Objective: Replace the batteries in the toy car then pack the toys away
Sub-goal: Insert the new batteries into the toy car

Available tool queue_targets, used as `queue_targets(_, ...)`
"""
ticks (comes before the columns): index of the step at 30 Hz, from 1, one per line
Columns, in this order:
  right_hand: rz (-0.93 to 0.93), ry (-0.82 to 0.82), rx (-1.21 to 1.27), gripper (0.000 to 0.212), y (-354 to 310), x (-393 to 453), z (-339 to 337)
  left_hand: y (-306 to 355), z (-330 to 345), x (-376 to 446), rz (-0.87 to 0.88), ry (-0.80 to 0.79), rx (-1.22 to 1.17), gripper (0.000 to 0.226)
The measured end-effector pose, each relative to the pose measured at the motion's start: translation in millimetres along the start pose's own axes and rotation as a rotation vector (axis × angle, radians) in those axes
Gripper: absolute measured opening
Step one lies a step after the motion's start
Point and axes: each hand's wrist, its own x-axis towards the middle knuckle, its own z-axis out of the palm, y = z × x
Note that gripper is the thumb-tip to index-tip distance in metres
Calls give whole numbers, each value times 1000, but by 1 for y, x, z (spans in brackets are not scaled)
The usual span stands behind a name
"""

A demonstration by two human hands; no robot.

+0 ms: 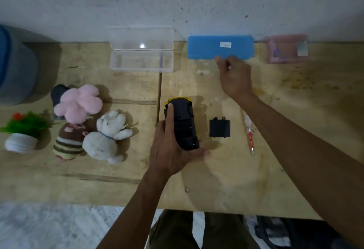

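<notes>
Toy car, yellow-bodied with a black plastic underside (pixel 182 123), lies inverted at the centre of the wooden table (pixel 295 111), gripped along its flanks by the left hand (pixel 171 150); it appears light, rigid and best held there. The right hand (pixel 234 73), fingers curled, reaches the blue plastic case (pixel 220 47); what it holds cannot be told. The case's white label is illegible.
</notes>
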Motion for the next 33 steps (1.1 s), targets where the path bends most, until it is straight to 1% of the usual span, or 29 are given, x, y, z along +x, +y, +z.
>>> queue_targets(2,499,17,629,48,-22,-11,-12,2,-3,2,-18,-14,-19,152)
queue_targets(3,691,-17,872,50,-29,-20,-20,4,-3,2,-15,-7,-23,151)
queue_targets(4,806,-60,1010,50,-33,-30,-27,6,-2,2,-11,2,-24,149)
queue_targets(6,894,-154,1110,42,-39,-54,-37,11,-2,1,-6,16,-27,148)
queue_targets(9,942,-186,1115,37,-48,-90,-44,14,-4,2,20,0,-77,150)
queue_targets(11,944,-177,1088,38,-57,-108,-49,16,-9,3,38,-9,-121,151)
queue_targets(15,858,-166,1007,31,-80,-133,-66,22,-24,-6,76,-21,-154,151)
queue_targets(17,803,-173,1002,29,-94,-143,-75,29,-37,-13,112,-19,-194,152)
queue_targets(21,666,-189,1059,24,-125,-161,-90,47,-64,-34,166,-12,-327,144)
queue_targets(25,546,-207,1047,22,-157,-175,-102,52,-86,-49,226,7,-412,149)
queue_targets(29,443,-216,1048,24,-183,-186,-104,61,-110,-63,301,36,-404,143)
queue_targets(32,373,-221,1085,23,-197,-191,-104,67,-127,-73,355,80,-380,136)
queue_targets(33,357,-232,1105,25,-201,-193,-105,67,-131,-76,366,92,-380,134)
